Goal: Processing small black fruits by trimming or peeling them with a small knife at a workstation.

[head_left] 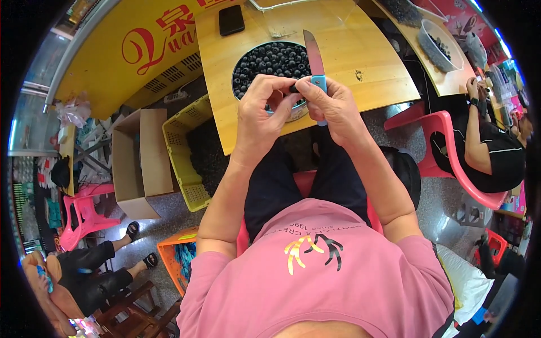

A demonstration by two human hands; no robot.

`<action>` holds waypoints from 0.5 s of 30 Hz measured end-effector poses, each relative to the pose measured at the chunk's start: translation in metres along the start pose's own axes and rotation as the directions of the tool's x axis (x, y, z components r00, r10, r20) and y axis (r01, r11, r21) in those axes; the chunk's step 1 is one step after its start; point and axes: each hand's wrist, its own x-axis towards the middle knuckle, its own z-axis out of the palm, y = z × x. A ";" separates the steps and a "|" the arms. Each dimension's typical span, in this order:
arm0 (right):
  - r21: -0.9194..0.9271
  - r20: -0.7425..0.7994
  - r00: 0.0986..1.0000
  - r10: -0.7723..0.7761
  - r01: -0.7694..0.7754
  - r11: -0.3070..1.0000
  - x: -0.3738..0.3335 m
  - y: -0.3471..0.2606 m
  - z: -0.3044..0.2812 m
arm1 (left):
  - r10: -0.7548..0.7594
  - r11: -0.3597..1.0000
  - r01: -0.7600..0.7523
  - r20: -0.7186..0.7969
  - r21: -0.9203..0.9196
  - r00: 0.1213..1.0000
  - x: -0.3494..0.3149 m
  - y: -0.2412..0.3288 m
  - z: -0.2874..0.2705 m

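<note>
A small dark round piece (293,88) is pinched between the fingertips of my left hand (260,110) and the thumb of my right hand (340,107). In the right hand I also grip a knife (313,53) by its light blue handle, the blade pointing up and away from me. Both hands are above the near rim of a round bowl (297,114) heaped with small dark round pieces (275,59), some showing a pale spot. What kind they are, I cannot tell. My fingers partly hide the bowl's near side.
The bowl stands on a wooden table (360,62), with a black phone (231,20) at its far left. A yellow crate (194,191) and a cardboard box (155,158) stand left. At right are a pink chair (448,146), another person (484,141) and a clear tub (437,48).
</note>
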 end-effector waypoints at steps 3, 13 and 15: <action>-0.035 0.011 1.000 -0.013 0.013 0.999 -0.001 -0.005 0.002 | 0.061 0.995 -0.061 0.002 0.084 0.998 0.001 0.003 0.001; 0.017 0.013 1.000 -0.013 0.013 1.000 -0.002 -0.005 0.000 | 0.009 0.994 -0.025 -0.143 -0.110 0.990 -0.007 -0.006 0.013; 0.007 0.020 1.000 -0.011 0.011 1.000 -0.001 -0.004 -0.001 | 0.037 0.997 -0.044 -0.134 -0.056 0.990 -0.008 -0.006 0.010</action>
